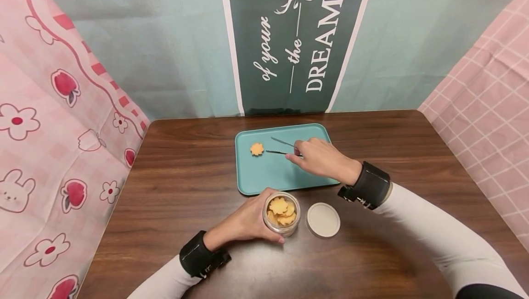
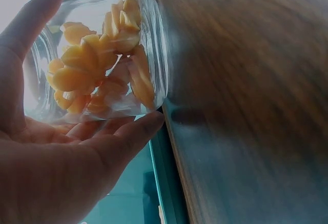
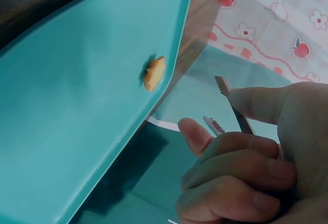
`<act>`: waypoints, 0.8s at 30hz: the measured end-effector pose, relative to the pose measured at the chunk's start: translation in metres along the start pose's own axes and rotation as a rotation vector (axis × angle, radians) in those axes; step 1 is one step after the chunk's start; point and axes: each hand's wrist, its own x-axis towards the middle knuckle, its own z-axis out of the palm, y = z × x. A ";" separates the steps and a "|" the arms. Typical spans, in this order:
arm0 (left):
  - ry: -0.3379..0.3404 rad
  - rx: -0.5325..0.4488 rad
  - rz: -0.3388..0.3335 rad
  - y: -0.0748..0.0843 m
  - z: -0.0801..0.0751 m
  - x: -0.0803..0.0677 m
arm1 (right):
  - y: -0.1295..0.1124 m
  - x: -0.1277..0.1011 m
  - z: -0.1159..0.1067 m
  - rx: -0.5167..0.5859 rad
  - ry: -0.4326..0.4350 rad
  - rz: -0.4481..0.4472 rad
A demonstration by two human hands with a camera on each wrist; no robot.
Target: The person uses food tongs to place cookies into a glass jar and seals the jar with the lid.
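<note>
My left hand (image 1: 252, 218) grips a clear glass jar (image 2: 161, 55) from its left side, thumb and fingers around the wall. Inside lie several yellow flower-shaped cookies (image 1: 278, 206). Over the teal tray (image 1: 264, 175) my right hand (image 1: 320, 155) holds dark metal tongs (image 3: 238, 114). The tongs' serrated tips stand apart with nothing between them, just right of a single flower-shaped cookie (image 1: 256, 149). That cookie lies on the tray toward its left end, seen also as a cookie (image 3: 154, 74) in the right wrist view.
A round off-white lid (image 1: 323, 220) lies on the wooden table (image 1: 186, 166), right of the jar and in front of the tray. Behind the table hangs a green and grey-blue cloth (image 1: 177, 51). Pink patterned cloths (image 1: 66, 143) stand at both sides.
</note>
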 end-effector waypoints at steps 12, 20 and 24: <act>-0.001 0.001 -0.010 0.000 0.000 0.001 | 0.000 0.016 0.010 0.009 -0.001 -0.012; -0.008 -0.008 -0.021 0.000 0.000 0.000 | 0.003 0.023 0.019 0.036 -0.018 0.011; -0.012 -0.014 -0.020 0.000 0.000 0.000 | 0.004 0.027 0.021 0.044 -0.024 0.016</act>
